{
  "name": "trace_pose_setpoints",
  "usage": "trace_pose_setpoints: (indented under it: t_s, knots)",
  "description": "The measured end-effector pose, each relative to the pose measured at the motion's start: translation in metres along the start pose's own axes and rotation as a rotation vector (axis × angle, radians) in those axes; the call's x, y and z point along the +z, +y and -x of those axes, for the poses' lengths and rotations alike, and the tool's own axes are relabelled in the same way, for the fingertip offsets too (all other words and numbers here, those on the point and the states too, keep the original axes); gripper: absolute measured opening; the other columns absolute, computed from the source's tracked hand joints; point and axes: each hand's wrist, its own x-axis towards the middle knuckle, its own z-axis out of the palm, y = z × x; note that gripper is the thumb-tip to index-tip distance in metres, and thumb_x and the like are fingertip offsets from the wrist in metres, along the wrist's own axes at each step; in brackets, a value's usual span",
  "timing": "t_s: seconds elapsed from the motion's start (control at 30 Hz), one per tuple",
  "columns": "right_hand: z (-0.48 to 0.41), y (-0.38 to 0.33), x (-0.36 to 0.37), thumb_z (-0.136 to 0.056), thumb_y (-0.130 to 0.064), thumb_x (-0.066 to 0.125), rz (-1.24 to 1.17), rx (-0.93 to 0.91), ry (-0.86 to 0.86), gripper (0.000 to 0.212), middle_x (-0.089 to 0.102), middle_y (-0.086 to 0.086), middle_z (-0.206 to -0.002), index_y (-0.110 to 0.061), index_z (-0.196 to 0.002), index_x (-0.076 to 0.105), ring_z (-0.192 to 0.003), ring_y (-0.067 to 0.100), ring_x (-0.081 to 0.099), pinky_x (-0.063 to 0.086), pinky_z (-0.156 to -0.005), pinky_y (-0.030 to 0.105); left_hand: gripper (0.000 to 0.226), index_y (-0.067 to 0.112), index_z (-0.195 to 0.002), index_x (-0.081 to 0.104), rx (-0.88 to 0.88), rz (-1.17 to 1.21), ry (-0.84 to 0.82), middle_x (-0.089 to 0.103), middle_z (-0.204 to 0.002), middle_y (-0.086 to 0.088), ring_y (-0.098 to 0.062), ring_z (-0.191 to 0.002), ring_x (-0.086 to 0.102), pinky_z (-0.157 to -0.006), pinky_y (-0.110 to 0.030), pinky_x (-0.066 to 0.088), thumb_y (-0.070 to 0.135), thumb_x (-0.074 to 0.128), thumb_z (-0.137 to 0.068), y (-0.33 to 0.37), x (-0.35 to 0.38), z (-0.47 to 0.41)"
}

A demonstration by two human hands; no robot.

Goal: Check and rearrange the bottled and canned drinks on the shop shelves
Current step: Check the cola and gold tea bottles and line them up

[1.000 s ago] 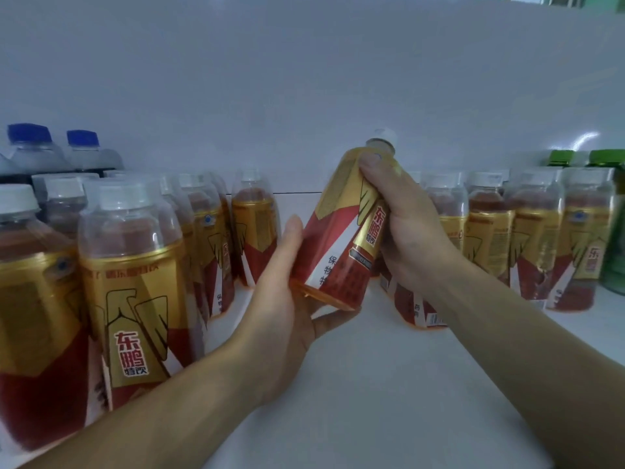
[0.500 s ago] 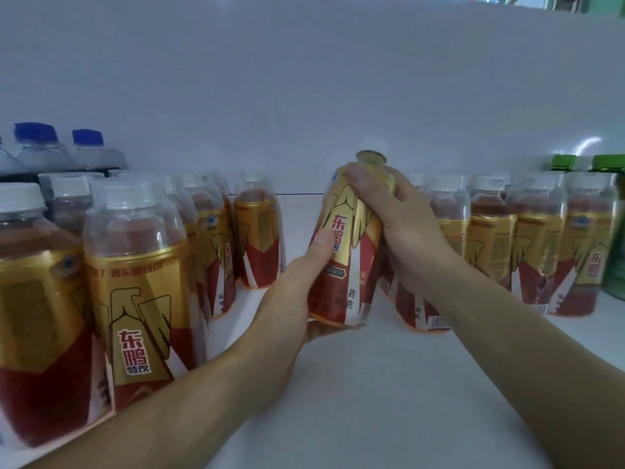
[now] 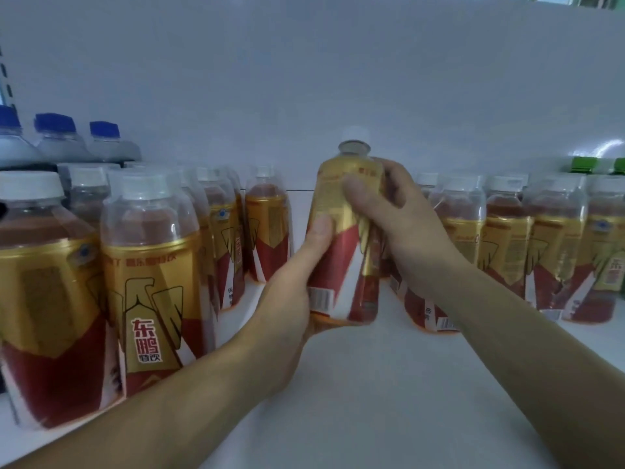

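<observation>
A gold and red drink bottle (image 3: 341, 265) with a white cap is held almost upright just above the white shelf (image 3: 389, 384), its barcode side turned toward me. My left hand (image 3: 291, 292) grips its lower part from the left, thumb on the label. My right hand (image 3: 392, 214) grips its upper part from the right, thumb across the gold shoulder. Rows of the same bottles stand on the left (image 3: 152, 282) and on the right (image 3: 507, 242).
Blue-capped bottles (image 3: 57, 140) stand at the back left. Green-capped bottles (image 3: 585, 165) stand at the far right. The white back wall (image 3: 304, 79) rises close behind the rows. A bare strip of shelf runs between the two groups toward me.
The held bottle has gone from leaning left to nearly upright and has been rotated, so the barcode now faces me. My left hand moved from under its base onto its side.
</observation>
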Motion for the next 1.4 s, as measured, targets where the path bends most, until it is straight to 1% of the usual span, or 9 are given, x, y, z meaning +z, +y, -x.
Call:
trace_pose_setpoints:
  t_s: [0.2,0.47,0.67,0.7,0.73,0.83,0.97,1.17,1.4]
  knots:
    - [0.005,-0.006,-0.007,-0.067,-0.055,0.067,-0.161,0.194,-0.195,0.072,0.074,0.002,-0.080,-0.014,-0.125,0.057,-0.073,0.020,0.074,0.060,-0.071,0.031,0.076,0.011,-0.118,0.071,-0.208,0.173,-0.162,0.073,-0.109,-0.020,-0.032,-0.087,0.074,-0.065,-0.039,0.062,0.072,0.040,-0.085,-0.001,-0.001,0.002]
    - [0.001,-0.002,-0.003,-0.070,-0.069,0.072,0.115,0.028,-0.071,0.073,0.075,-0.004,-0.103,-0.037,-0.132,0.050,-0.088,0.016,0.076,0.060,-0.080,0.037,0.058,0.016,-0.096,0.080,-0.085,0.129,0.042,0.076,-0.099,-0.013,-0.032,-0.086,0.073,-0.076,-0.046,0.060,0.062,0.044,-0.094,-0.001,-0.005,-0.004]
    - [0.001,-0.009,-0.007,-0.074,-0.072,0.070,-0.050,0.271,-0.188,0.089,0.059,0.029,-0.096,0.004,-0.118,0.060,-0.067,0.042,0.048,0.043,-0.058,0.030,0.069,0.003,-0.109,0.076,-0.279,0.446,-0.215,0.072,-0.110,-0.024,-0.034,-0.086,0.074,-0.067,-0.039,0.063,0.060,0.038,-0.098,0.007,-0.003,0.002]
    - [0.001,-0.010,-0.006,-0.072,-0.074,0.072,-0.106,0.313,-0.198,0.098,0.050,0.039,-0.100,0.010,-0.119,0.056,-0.073,0.046,0.039,0.022,-0.064,0.047,0.070,0.002,-0.111,0.075,-0.281,0.457,-0.250,0.070,-0.114,-0.025,-0.035,-0.093,0.073,-0.070,-0.039,0.063,0.060,0.036,-0.098,0.008,-0.004,0.002]
    - [0.001,-0.010,-0.007,-0.073,-0.073,0.070,-0.169,0.350,-0.186,0.096,0.050,0.044,-0.105,0.011,-0.118,0.058,-0.076,0.047,0.043,0.054,-0.088,0.064,0.072,0.000,-0.116,0.072,-0.282,0.476,-0.283,0.068,-0.120,-0.026,-0.035,-0.102,0.071,-0.075,-0.038,0.063,0.060,0.035,-0.098,0.009,-0.005,0.002]
    - [-0.001,-0.009,-0.009,-0.088,-0.062,0.060,-0.383,0.463,-0.105,0.051,0.072,0.010,-0.081,-0.012,-0.092,0.072,-0.064,0.020,0.070,0.058,-0.063,0.030,0.078,-0.007,-0.122,0.066,-0.279,0.551,-0.320,0.065,-0.127,-0.025,-0.032,-0.113,0.068,-0.085,-0.033,0.061,0.060,0.035,-0.096,0.014,-0.005,0.002]
    - [-0.002,-0.001,-0.012,-0.094,-0.057,0.058,-0.469,0.508,-0.083,0.054,0.069,0.002,-0.065,-0.015,-0.063,0.074,-0.054,0.014,0.068,0.053,-0.052,0.023,0.080,-0.009,-0.120,0.066,-0.261,0.581,-0.305,0.067,-0.123,-0.024,-0.030,-0.105,0.072,-0.076,-0.031,0.063,0.060,0.035,-0.097,0.015,-0.003,0.002]
    - [-0.001,-0.004,-0.009,-0.090,-0.050,0.064,-0.456,0.284,-0.033,0.045,0.077,0.008,-0.092,-0.014,-0.117,0.069,-0.080,0.024,0.076,0.059,-0.070,0.037,0.083,0.019,-0.124,0.069,-0.153,0.152,-0.225,0.073,-0.116,-0.014,-0.030,-0.104,0.072,-0.085,-0.046,0.058,0.080,0.045,-0.073,0.012,0.000,0.002]
    - [0.004,-0.008,-0.013,-0.068,-0.040,0.077,-0.151,-0.257,-0.232,0.074,0.067,0.018,-0.124,-0.014,-0.134,0.055,-0.111,0.035,0.068,0.056,-0.091,0.057,0.050,0.032,-0.108,0.065,0.165,-0.272,-0.143,0.075,-0.099,0.011,-0.006,-0.097,0.069,-0.079,-0.022,0.058,0.015,0.089,-0.067,-0.002,-0.007,0.001]
